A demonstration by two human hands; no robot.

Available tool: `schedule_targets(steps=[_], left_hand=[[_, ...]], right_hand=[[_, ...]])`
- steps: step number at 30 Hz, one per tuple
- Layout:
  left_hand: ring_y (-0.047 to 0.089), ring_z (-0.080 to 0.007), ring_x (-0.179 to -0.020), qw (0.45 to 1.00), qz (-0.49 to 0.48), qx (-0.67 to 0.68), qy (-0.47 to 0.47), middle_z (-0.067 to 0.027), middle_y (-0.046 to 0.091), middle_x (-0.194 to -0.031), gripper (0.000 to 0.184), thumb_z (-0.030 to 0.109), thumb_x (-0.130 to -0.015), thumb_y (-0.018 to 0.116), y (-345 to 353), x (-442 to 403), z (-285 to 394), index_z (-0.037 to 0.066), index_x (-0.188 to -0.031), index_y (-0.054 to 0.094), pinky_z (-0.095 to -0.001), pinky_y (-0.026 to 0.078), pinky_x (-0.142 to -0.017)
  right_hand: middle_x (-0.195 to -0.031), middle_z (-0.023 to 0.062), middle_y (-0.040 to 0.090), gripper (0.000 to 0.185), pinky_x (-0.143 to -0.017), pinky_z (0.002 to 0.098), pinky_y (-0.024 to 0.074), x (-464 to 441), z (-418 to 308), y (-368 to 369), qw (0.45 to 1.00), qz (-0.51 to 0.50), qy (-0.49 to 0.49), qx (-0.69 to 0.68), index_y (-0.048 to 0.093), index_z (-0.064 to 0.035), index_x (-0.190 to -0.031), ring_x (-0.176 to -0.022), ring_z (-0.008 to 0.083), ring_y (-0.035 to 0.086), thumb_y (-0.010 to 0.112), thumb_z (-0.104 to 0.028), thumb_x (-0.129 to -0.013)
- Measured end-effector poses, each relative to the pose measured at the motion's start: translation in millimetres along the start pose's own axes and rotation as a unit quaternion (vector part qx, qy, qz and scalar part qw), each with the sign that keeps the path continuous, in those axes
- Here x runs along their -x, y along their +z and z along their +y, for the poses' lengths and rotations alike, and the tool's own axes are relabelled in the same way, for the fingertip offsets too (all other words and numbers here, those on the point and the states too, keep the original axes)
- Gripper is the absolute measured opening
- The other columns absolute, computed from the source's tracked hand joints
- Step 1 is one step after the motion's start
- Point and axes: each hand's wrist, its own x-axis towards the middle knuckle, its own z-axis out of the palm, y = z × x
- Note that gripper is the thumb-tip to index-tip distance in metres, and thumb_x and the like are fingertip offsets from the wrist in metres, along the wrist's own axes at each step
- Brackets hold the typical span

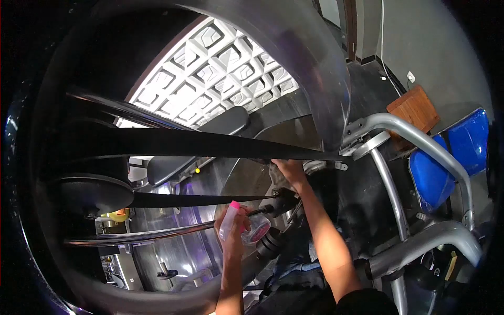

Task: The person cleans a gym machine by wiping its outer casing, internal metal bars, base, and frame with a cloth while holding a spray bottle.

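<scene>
My left hand [234, 224] is wrapped round a clear spray bottle [255, 231] with a pink nozzle tip, beside a chrome bar [152, 235]. Farther up, my right hand [287, 170] is at the grey metal frame, just below a wide black strap [199, 143]; a greyish cloth [280, 179] seems to be under its fingers. The strap and the frame partly hide those fingers. A narrower black strap [205, 200] runs between the two hands.
A large dark curved frame surrounds the view. Silver tubes [388, 189] stand at the right, with blue chairs [431, 170] and a wooden stool [413, 113] behind. Black padded benches [226, 123] and a white patterned wall panel [210, 68] lie beyond.
</scene>
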Motion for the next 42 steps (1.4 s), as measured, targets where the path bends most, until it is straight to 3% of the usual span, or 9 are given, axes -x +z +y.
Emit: schedule_targets(steps=[3, 10, 15, 18, 20, 26, 28, 35, 42], left_hand=[[0.052, -0.0094, -0.057, 1.0, -0.009, -0.014, -0.001, -0.0022, 0.057, -0.066, 0.035, 0.036, -0.093, 0.066, 1.7, -0.3, -0.1, 0.001, -0.093, 0.064, -0.0253, 0.04, -0.054], [0.055, -0.009, -0.059, 1.0, -0.024, 0.017, -0.006, -0.0084, 0.069, -0.088, 0.03, 0.029, -0.094, 0.067, -5.2, -1.3, -4.8, -0.001, -0.096, 0.066, -0.0247, 0.042, -0.056], [0.054, -0.009, -0.059, 1.0, -0.011, -0.011, -0.01, -0.0082, 0.069, -0.088, 0.032, 0.031, -0.093, 0.068, -0.8, -1.4, -1.1, -0.001, -0.097, 0.066, -0.0243, 0.041, -0.056], [0.054, -0.0086, -0.058, 1.0, -0.015, 0.007, -0.002, -0.008, 0.069, -0.088, 0.034, 0.033, -0.094, 0.067, -0.4, -2.0, 0.3, -0.001, -0.096, 0.066, -0.0238, 0.041, -0.055], [0.053, -0.0084, -0.058, 1.0, -0.018, -0.008, -0.007, -0.0073, 0.069, -0.086, 0.035, 0.034, -0.094, 0.066, -2.0, -1.8, -1.9, 0.0, -0.095, 0.066, -0.0239, 0.04, -0.055], [0.051, -0.0079, -0.056, 0.999, 0.045, -0.023, -0.003, -0.004, 0.065, -0.078, 0.034, 0.035, -0.094, 0.066, -1.4, -0.7, -7.0, 0.001, -0.095, 0.066, -0.0248, 0.039, -0.055], [0.051, -0.0078, -0.056, 0.998, 0.053, -0.021, -0.006, -0.0039, 0.065, -0.078, 0.034, 0.035, -0.094, 0.066, -1.6, -1.5, -6.5, 0.001, -0.095, 0.066, -0.0248, 0.039, -0.055], [0.051, -0.0098, -0.055, 0.999, 0.048, -0.021, 0.008, -0.0019, 0.056, -0.062, 0.037, 0.037, -0.093, 0.066, -1.9, -1.6, -6.5, 0.001, -0.091, 0.065, -0.0257, 0.039, -0.052], [0.05, -0.0095, -0.054, 0.998, 0.052, -0.025, 0.009, -0.0023, 0.057, -0.062, 0.036, 0.036, -0.093, 0.065, -2.7, -2.2, -6.0, 0.0, -0.091, 0.064, -0.025, 0.038, -0.051]], right_hand=[[-0.1, 0.0103, 0.073, 0.024, -0.087, 0.0303, 0.0509, -44.4, -75.8, -6.4, 0.981, -0.152, -0.094, -0.079, 0.07, 0.0012, -0.109, -0.096, 0.0137, 0.066, 0.062, -0.017, -0.095], [-0.098, 0.013, 0.074, 0.029, -0.087, 0.0319, 0.0524, -68.8, -121.5, 7.2, 0.966, -0.217, -0.098, -0.098, 0.074, -0.0023, -0.102, -0.094, 0.0187, 0.07, 0.066, -0.028, -0.093], [-0.111, 0.0161, 0.071, 0.031, -0.088, 0.0384, 0.0508, -12.1, -35.8, 0.2, 0.984, -0.119, -0.112, -0.068, 0.068, -0.0018, -0.111, -0.102, 0.0274, 0.069, 0.063, -0.027, -0.094], [-0.112, 0.0203, 0.069, 0.035, -0.089, 0.0427, 0.0494, 17.8, 0.9, 16.2, 0.987, 0.095, -0.099, 0.078, 0.065, 0.0008, -0.115, -0.105, 0.0341, 0.067, 0.06, -0.028, -0.095], [-0.111, 0.0202, 0.069, 0.032, -0.088, 0.0354, 0.0476, 29.2, -10.5, 27.9, 0.966, 0.243, 0.082, 0.011, 0.064, 0.0054, -0.112, -0.101, 0.0259, 0.065, 0.064, -0.02, -0.092], [-0.095, 0.0134, 0.065, 0.02, -0.081, 0.0355, 0.0494, 47.1, -99.3, 45.5, 0.965, 0.24, -0.046, -0.091, 0.067, -0.0004, -0.105, -0.088, 0.0239, 0.063, 0.067, -0.01, -0.088], [-0.107, 0.0102, 0.061, 0.037, -0.091, 0.0411, 0.0468, 49.1, -107.8, 49.7, 0.961, 0.18, -0.208, -0.011, 0.067, -0.0102, -0.115, -0.1, 0.0285, 0.059, 0.073, -0.006, -0.079], [-0.11, 0.0077, 0.056, 0.046, -0.093, 0.0436, 0.0461, 63.4, -14.5, 53.1, 0.959, 0.129, -0.129, 0.216, 0.07, -0.0211, -0.117, -0.104, 0.0298, 0.056, 0.075, -0.006, -0.074], [-0.111, 0.0079, 0.059, 0.04, -0.084, 0.043, 0.0501, 80.6, -11.3, 27.7, 0.966, 0.106, -0.144, 0.184, 0.07, -0.0168, -0.115, -0.1, 0.0296, 0.058, 0.071, -0.002, -0.078]])
